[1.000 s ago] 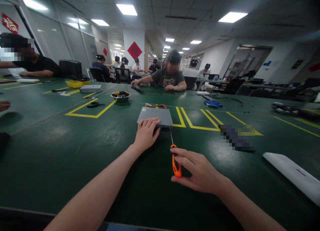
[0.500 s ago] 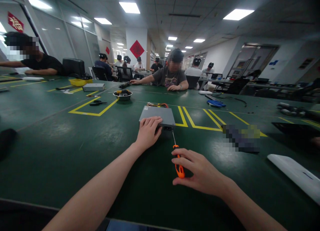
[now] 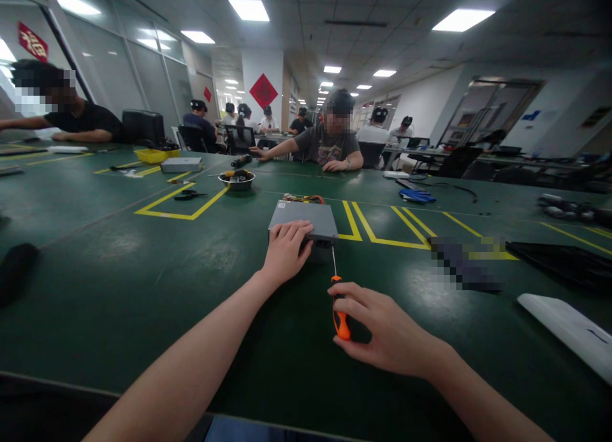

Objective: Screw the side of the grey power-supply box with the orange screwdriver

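A grey metal computer power supply point(image 3: 313, 217) lies on the green table, with coloured cables point(image 3: 306, 199) at its far side. My left hand point(image 3: 287, 250) is closed over its near left part, fingers on top and thumb against the near side. My right hand point(image 3: 370, 324) grips an orange and black screwdriver point(image 3: 341, 326) by the handle between thumb and fingers. The screwdriver's shaft points away from me, its tip at the near right corner of the power supply. Whether the tip sits in a screw cannot be made out.
A metal bowl point(image 3: 236, 182) with tools stands beyond on the left, near black pliers-like tools point(image 3: 187, 195) and another grey box point(image 3: 182, 166). Blue gloves point(image 3: 415, 196) and a white panel point(image 3: 568, 330) lie to the right. A person point(image 3: 329, 139) sits opposite.
The screwdriver's handle has turned a little in my right hand, and the fingers have shifted slightly on it. My left hand still holds the power supply. The view has moved slightly.
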`<state>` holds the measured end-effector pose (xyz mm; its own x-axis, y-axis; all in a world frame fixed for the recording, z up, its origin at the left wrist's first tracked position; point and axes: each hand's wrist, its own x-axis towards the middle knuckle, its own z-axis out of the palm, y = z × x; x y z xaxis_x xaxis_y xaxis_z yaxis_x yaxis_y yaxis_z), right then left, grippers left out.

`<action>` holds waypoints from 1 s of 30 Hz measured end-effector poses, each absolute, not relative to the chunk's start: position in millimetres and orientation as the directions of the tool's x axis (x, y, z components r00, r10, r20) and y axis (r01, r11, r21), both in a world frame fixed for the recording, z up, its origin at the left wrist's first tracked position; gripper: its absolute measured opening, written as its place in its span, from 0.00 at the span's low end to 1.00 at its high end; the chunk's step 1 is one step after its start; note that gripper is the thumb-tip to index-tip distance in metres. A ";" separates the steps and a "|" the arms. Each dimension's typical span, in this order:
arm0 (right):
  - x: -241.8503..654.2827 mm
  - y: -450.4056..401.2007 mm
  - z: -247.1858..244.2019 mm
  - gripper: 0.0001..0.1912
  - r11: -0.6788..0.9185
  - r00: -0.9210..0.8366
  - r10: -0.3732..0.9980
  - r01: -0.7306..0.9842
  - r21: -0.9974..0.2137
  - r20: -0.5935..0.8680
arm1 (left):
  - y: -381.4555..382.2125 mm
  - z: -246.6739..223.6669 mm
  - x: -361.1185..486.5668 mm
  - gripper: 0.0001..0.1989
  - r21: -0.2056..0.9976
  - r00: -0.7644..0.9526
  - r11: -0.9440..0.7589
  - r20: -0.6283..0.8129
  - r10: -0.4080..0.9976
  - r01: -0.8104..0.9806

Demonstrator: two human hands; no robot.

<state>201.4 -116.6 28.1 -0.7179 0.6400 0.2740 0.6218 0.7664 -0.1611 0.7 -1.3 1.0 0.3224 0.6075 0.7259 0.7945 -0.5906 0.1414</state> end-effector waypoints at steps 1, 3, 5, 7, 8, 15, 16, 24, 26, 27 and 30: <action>200.6 -117.1 29.5 0.18 0.774 -0.728 0.630 0.618 -0.138 0.271 | -1.3 1.2 0.8 0.14 0.142 0.324 -0.592 0.725 0.607 0.793; 199.8 -117.5 31.3 0.19 0.790 -0.743 0.605 0.606 -0.097 0.285 | -1.5 1.6 0.9 0.14 0.140 0.329 -0.595 0.723 0.607 0.791; 200.1 -117.0 30.9 0.17 0.801 -0.742 0.582 0.593 -0.079 0.331 | -1.6 1.8 1.0 0.14 0.138 0.331 -0.596 0.722 0.608 0.791; 201.4 -115.9 28.9 0.14 0.813 -0.730 0.554 0.579 -0.069 0.400 | -1.5 1.7 1.0 0.14 0.140 0.328 -0.593 0.722 0.609 0.793; 202.3 -115.5 27.8 0.14 0.814 -0.720 0.544 0.577 -0.064 0.431 | -1.5 1.6 1.0 0.14 0.142 0.326 -0.592 0.722 0.610 0.793; 208.4 -117.2 30.7 0.18 0.811 -0.714 0.562 0.576 -0.106 0.418 | -1.8 1.7 0.3 0.14 0.141 0.328 -0.598 0.726 0.605 0.789; 208.9 -117.8 32.2 0.19 0.812 -0.724 0.565 0.573 -0.111 0.396 | -2.0 1.9 0.2 0.14 0.142 0.328 -0.597 0.725 0.606 0.790; 207.3 -116.2 29.6 0.15 0.804 -0.696 0.579 0.574 -0.155 0.425 | -1.6 1.0 0.0 0.14 0.141 0.324 -0.598 0.731 0.600 0.789; 205.8 -115.5 28.5 0.14 0.791 -0.682 0.603 0.580 -0.196 0.415 | -1.0 0.5 0.0 0.14 0.139 0.324 -0.598 0.733 0.598 0.789; 205.3 -115.4 28.7 0.15 0.783 -0.678 0.615 0.583 -0.215 0.402 | -0.8 0.3 0.0 0.14 0.139 0.325 -0.599 0.732 0.598 0.789; 204.6 -116.8 31.3 0.21 0.777 -0.693 0.627 0.588 -0.224 0.355 | -0.7 0.3 0.0 0.14 0.137 0.326 -0.598 0.732 0.598 0.790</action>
